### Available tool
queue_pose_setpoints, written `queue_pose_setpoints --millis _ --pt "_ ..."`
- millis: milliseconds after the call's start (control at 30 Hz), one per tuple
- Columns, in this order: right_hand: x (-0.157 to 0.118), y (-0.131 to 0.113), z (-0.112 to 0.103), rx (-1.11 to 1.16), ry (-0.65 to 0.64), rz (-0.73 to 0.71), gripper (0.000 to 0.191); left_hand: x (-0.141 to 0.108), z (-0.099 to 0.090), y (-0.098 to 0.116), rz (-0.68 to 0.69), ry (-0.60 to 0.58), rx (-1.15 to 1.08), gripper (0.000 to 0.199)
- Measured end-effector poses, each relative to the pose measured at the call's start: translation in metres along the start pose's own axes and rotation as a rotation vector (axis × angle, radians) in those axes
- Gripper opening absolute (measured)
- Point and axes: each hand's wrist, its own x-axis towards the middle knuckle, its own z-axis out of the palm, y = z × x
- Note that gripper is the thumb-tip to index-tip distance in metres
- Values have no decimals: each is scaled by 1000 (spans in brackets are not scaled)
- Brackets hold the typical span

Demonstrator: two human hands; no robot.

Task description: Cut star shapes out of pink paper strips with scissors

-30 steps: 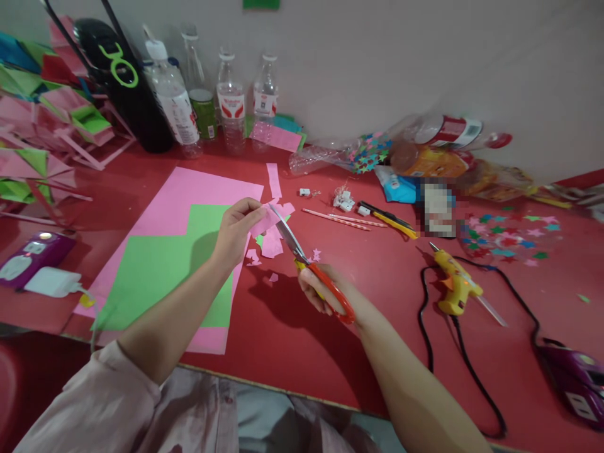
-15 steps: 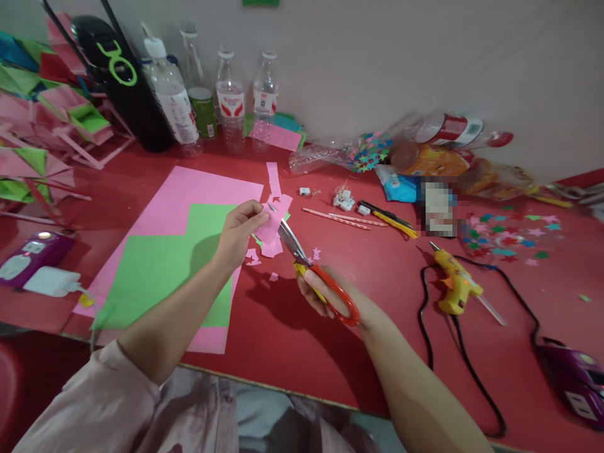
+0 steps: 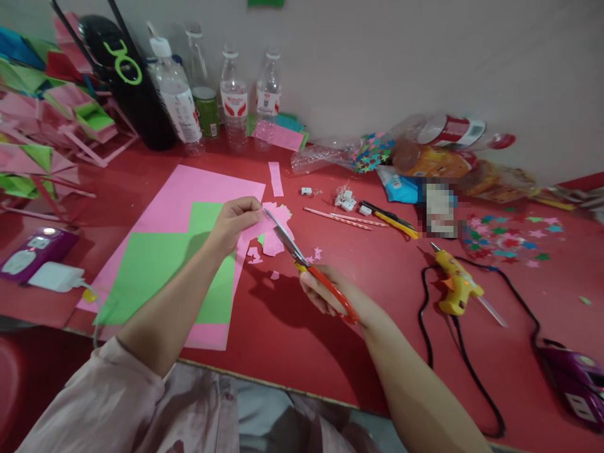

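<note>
My left hand [image 3: 238, 220] pinches a small piece of pink paper [image 3: 252, 230] between thumb and fingers. In my right hand [image 3: 325, 289] is a pair of scissors [image 3: 295, 250] with orange and yellow handles, its blade tips reaching the paper by my left fingertips. Beneath the blades lie pink paper scraps [image 3: 274, 242] with some green among them. Small pink stars [image 3: 317, 253] rest just right of the blades. Under my left forearm are a green sheet [image 3: 160, 277] and a larger pink sheet [image 3: 207, 182].
Several plastic bottles [image 3: 233, 107] and a black flask [image 3: 132, 88] line the wall. A yellow glue gun [image 3: 455, 283] with a looping black cord lies at right, near scattered paper stars [image 3: 509, 236]. Pencils [image 3: 340, 218] and a cutter [image 3: 391, 220] lie ahead. Folded paper models [image 3: 75, 119] stand at left.
The scissor blades have closed up from a wider spread. My left hand has shifted slightly left and turned, and the paper in it now hangs lower beside the fingers.
</note>
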Motion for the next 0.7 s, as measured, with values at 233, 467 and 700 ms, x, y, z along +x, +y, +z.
queue_pose_setpoints --millis 233,467,700 --pt "7 1 4 -41 -25 10 48 3 -3 -5 -16 17 -11 15" --pt "8 1 3 -31 -47 15 48 2 -2 -4 -23 17 -12 14" --pt "7 1 3 -46 -46 2 49 3 -3 -6 -20 26 -38 14"
